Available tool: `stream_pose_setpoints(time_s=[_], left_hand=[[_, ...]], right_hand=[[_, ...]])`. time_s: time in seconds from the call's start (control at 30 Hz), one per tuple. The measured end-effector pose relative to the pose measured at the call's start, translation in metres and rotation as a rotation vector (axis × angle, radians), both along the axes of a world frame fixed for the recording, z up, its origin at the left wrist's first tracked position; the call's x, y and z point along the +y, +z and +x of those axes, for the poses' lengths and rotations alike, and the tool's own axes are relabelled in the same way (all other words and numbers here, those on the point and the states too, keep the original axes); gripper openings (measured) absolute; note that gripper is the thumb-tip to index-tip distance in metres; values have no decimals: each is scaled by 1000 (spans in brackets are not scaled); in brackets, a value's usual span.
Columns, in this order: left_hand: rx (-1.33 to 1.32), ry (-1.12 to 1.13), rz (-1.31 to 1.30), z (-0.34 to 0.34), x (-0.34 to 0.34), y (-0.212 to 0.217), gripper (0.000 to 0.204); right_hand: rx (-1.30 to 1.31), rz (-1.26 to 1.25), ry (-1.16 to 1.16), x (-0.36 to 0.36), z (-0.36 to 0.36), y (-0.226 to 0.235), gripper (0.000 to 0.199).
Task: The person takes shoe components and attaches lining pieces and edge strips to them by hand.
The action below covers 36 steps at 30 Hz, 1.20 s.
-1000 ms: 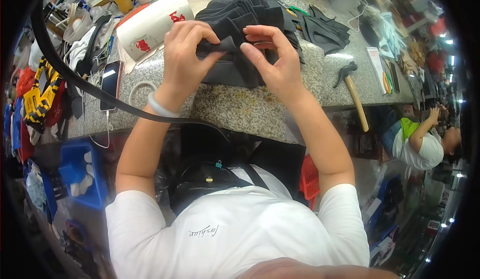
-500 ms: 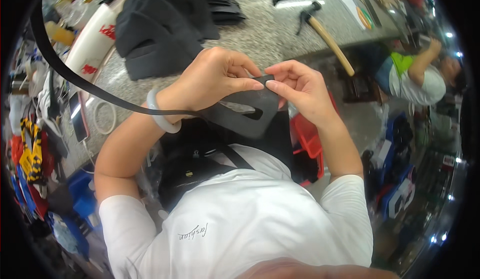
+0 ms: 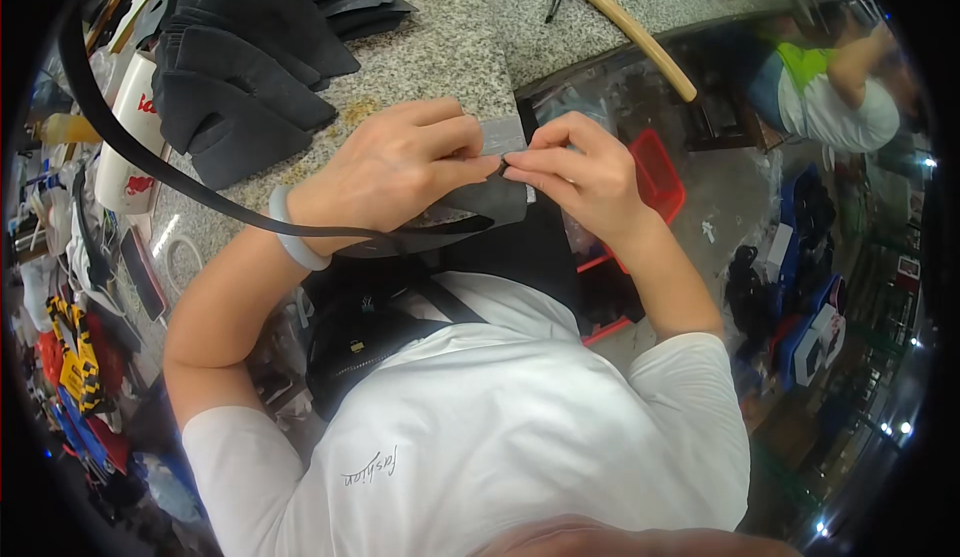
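Fabric piece [image 3: 480,212] lying crosswise, pinched by left hand [image 3: 395,167], right hand [image 3: 580,172]

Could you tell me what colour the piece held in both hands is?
Dark grey piece, seen in the head view.

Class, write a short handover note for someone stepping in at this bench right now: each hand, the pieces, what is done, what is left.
Left hand and right hand: both pinch one dark piece at the counter edge, fingertips meeting.
Stack of dark pieces: on the counter, far left.
Hammer: on the counter, untouched.
Done: one piece taken in hand.
Left: the stack is untouched.
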<state>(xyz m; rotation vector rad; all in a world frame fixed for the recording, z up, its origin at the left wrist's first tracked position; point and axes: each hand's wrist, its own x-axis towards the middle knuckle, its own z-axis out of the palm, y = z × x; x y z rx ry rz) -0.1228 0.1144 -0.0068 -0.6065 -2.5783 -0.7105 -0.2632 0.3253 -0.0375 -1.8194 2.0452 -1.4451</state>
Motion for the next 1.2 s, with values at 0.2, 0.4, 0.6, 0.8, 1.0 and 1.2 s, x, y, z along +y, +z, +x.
stream_pose_setpoints(time_s=[0.2, 0.4, 0.6, 0.8, 1.0, 1.2], left_hand=[[-38, -104, -86, 3, 4, 0, 40], [-108, 41, -114, -3, 29, 5, 41], [-140, 7, -79, 9, 13, 9, 42], [-163, -7, -25, 1, 13, 11, 41], [-136, 68, -34, -1, 24, 9, 38], [-110, 139, -24, 8, 28, 6, 33]], right_hand=[[358, -33, -15, 11, -3, -3, 14], [-1067, 132, -241, 7, 26, -20, 11], [-1293, 149, -76, 9, 11, -35, 12], [-1455, 174, -64, 10, -6, -51, 13], [-1491, 192, -56, 7, -11, -71, 13], [-1435, 156, -83, 14, -16, -90, 15]])
